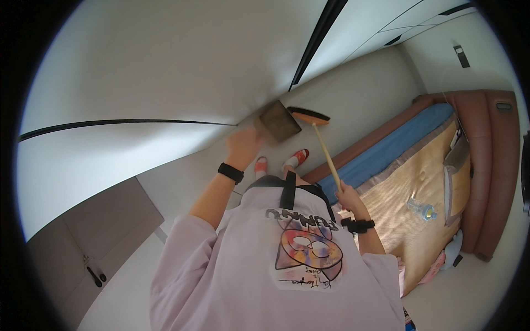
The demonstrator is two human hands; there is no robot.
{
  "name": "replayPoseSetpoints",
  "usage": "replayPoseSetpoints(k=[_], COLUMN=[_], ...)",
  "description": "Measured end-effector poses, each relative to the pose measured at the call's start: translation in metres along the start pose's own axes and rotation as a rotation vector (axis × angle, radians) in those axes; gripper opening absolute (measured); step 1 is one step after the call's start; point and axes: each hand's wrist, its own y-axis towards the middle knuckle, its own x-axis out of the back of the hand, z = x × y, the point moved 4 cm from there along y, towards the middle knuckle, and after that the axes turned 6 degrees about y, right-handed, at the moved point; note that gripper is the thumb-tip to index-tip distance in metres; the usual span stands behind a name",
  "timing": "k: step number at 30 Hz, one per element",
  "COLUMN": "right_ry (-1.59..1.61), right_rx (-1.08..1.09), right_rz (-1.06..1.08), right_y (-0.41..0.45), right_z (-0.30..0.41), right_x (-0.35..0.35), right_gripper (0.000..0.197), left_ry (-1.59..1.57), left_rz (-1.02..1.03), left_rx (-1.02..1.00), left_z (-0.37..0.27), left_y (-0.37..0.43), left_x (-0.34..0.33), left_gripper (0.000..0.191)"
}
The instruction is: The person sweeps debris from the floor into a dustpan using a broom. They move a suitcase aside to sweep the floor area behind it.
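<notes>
My left hand [243, 145], blurred, is curled just beside a brown dustpan [279, 122]. The pan is smeared by motion too, and its handle is hidden behind the fist. In my right hand [350, 197] is the pale handle of a broom [327, 155]. The broom's orange head with dark bristles [308, 116] rests on the floor, close to the right edge of the dustpan. Below the tools, my feet in red slippers [297, 158] stand on the light floor.
Along my right lies a brown upholstered bed [482, 165] with a woven mat [389, 207], a blue strip of bedding [393, 145] and a clear bottle [421, 209]. White cabinet fronts [165, 62] rise at my left. A door with a black handle [94, 277] is lower left.
</notes>
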Motion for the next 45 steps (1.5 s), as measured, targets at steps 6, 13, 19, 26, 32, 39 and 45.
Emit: replayPoseSetpoints(k=[6,13,19,26,32,39,45], right_ry=[0.686,0.782,0.609,0.592,0.58,0.072,-0.112], right_rx=[-0.204,-0.143,-0.085,-0.11,-0.108,0.049,0.166], right_rz=[0.155,-0.006,-0.107,-0.15,-0.128,-0.097,-0.059], right_y=[-0.042,-0.031,0.044,0.119,0.147,0.111,0.048], right_z=[0.002,0.019,0.036,0.05,0.053,0.039,-0.015], right_x=[0.02,0.02,0.044,0.068,0.058,0.007,-0.032], right_gripper=[0.033,0.028,0.01,0.006,0.012,0.022,0.038], left_ry=[0.06,0.016,-0.065,0.048,0.019,0.015,-0.025], left_rz=[-0.036,-0.065,-0.112,-0.107,-0.072,-0.014,-0.062], left_rx=[0.005,-0.028,0.004,0.124,0.227,0.225,0.229], left_z=[0.0,0.004,0.017,0.041,0.049,0.047,0.058], left_y=[0.001,-0.023,-0.044,-0.072,-0.078,-0.07,-0.061], left_x=[0.0,0.01,0.015,-0.003,-0.011,-0.007,-0.011], left_gripper=[0.015,0.028,0.028,0.028,0.03,0.03,0.029])
